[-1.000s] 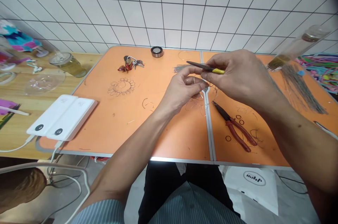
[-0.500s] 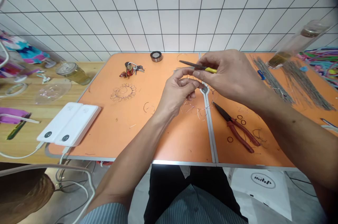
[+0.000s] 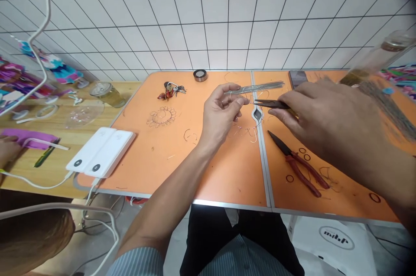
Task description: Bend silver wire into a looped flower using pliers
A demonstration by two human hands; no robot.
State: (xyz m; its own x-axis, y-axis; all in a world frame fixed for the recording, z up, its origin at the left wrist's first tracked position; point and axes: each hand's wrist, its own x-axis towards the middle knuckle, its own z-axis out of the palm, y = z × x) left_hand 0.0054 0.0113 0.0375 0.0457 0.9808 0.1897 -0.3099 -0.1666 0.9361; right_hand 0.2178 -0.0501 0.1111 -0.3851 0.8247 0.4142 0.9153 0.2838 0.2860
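Observation:
Above the middle of the orange table (image 3: 156, 150), my left hand (image 3: 222, 113) pinches thin wire, with some looped wire hanging below its fingers. A bundle of straight grey wires (image 3: 260, 87) extends right from behind its fingertips; whether the hand grips it or it lies on the table, I cannot tell. My right hand (image 3: 318, 115), partly blurred, is closed on small dark-nosed pliers (image 3: 273, 103), their jaws close to the wire at the left fingertips. Red-handled pliers (image 3: 292, 157) lie below it, beside small dark rings.
A flower-shaped wire ring (image 3: 161, 116), keys (image 3: 172, 90) and a tape roll (image 3: 200, 75) lie left of centre. White power banks (image 3: 100, 152) sit at the left edge. A tall glass bottle (image 3: 373, 59) is at the right. Another person's hand (image 3: 9, 150) shows at far left.
My right hand has moved right and its pliers now show spread jaws. The wire bundle now shows by my left hand. The view has shifted, and another person's hand has appeared at far left.

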